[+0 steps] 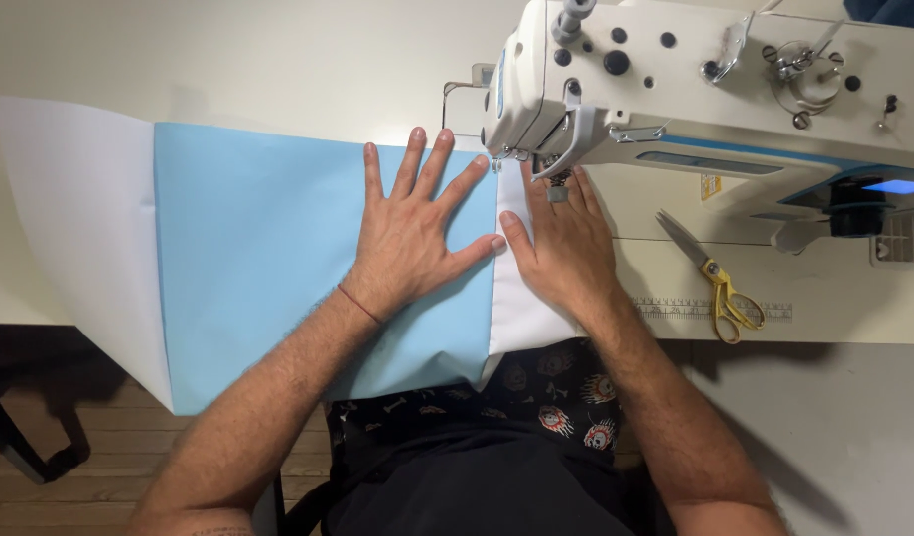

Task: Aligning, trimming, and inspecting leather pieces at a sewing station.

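Left hand (414,223) flat, fingers spread, pressing light blue fabric sheet (268,258); right hand (564,243) flat, fingers together, on white fabric (521,313) under white sewing machine (695,89).

Single head-worn view, close and steeply downward over the sewing table (278,60) from the seated front edge.

Light blue fabric (258,258) over white fabric (79,218); cream sewing machine (695,89); yellow-handled scissors (720,288); black shorts (556,392) patterned with eyes.
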